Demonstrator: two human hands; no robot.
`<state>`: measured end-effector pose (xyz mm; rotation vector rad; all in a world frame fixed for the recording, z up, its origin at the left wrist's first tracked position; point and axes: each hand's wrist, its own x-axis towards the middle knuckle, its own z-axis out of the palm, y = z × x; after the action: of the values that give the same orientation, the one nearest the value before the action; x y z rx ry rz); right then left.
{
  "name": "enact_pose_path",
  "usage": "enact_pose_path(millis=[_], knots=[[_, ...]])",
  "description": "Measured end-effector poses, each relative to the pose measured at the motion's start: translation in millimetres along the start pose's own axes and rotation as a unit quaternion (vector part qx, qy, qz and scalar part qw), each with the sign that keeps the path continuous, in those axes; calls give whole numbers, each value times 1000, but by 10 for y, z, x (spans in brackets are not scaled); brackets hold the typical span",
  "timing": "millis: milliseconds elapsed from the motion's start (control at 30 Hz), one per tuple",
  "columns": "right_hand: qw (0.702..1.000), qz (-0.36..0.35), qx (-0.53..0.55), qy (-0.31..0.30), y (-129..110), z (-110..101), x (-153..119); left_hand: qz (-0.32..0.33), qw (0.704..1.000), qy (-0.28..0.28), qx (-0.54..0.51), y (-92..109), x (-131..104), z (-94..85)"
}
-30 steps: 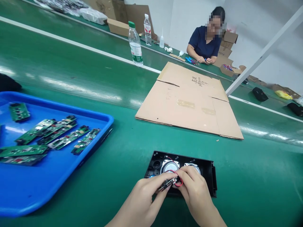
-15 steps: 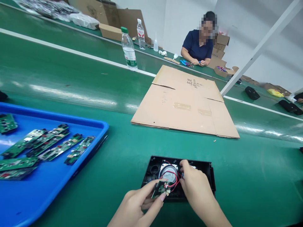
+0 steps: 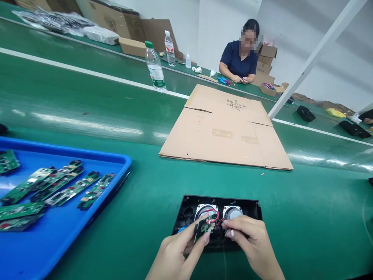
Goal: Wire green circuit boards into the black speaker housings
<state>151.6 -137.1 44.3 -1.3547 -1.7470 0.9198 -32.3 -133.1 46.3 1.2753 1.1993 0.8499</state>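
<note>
Left hand point(image 3: 177, 252) pinches small green board point(image 3: 204, 226) over black housing point(image 3: 217, 217) — right hand point(image 3: 250, 243) touching red wires point(image 3: 215, 217).

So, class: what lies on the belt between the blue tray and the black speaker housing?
In the head view, nothing: only bare green belt separates the blue tray from the black speaker housing, where both hands work.

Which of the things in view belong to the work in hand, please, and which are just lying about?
In hand: left hand pinching small green circuit board; right hand; black plastic speaker housing.

Lying about: blue plastic tray of boards, flattened brown cardboard, clear water bottle.
</note>
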Motion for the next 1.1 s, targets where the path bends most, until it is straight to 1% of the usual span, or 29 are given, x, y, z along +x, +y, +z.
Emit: enact_pose_path(millis=[100,200,267,333,400,500,600,700,800,967,1100], knots=[[996,-51,-69,3,-19,44,-23,36,998,9,50,7,3,38],[986,-104,-129,1,-77,85,9,45,997,2,56,10,17,56],[985,-111,-129,-22,-124,93,29,44,997,-6,60,23,27,51],[988,-97,-118,-35,-154,94,35,43,996,-8,74,45,31,32],[989,-91,-118,-17,-153,103,27,44,995,-7,89,69,29,8],[980,-126,-147,35,-112,146,8,42,993,-4,107,88,26,-19],[967,-163,-187,54,-89,200,8,33,994,-14,105,94,32,-20],[953,-183,-231,69,-107,235,23,35,993,-16,113,106,41,-7],[944,-190,-254,93,-120,254,24,49,989,4,141,116,44,-1],[956,-172,-218,89,-85,285,-8,98,978,18,185,103,48,-8],[954,-167,-226,103,-84,314,-11,120,972,22,202,81,47,-16]])
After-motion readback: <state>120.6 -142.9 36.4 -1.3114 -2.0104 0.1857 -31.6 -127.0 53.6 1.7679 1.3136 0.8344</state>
